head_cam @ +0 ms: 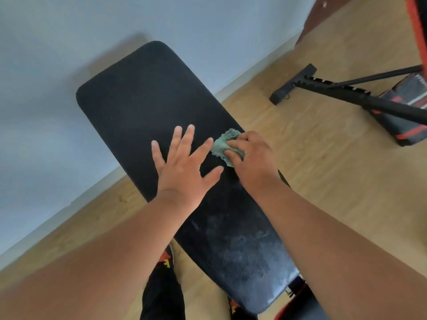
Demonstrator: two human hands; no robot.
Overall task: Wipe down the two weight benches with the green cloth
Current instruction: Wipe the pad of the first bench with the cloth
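A long black padded weight bench runs from the upper left to the lower right of the head view. Its near part looks dusty and speckled. My left hand lies flat on the pad with fingers spread, holding nothing. Just right of it, my right hand is closed on a crumpled green cloth and presses it on the pad near the bench's right edge. A second bench, black with red trim, stands at the far right, partly cut off by the frame.
The second bench's black metal frame and foot bar reach across the wooden floor at upper right. A pale wall runs along the left. My legs in dark trousers stand beside the near bench.
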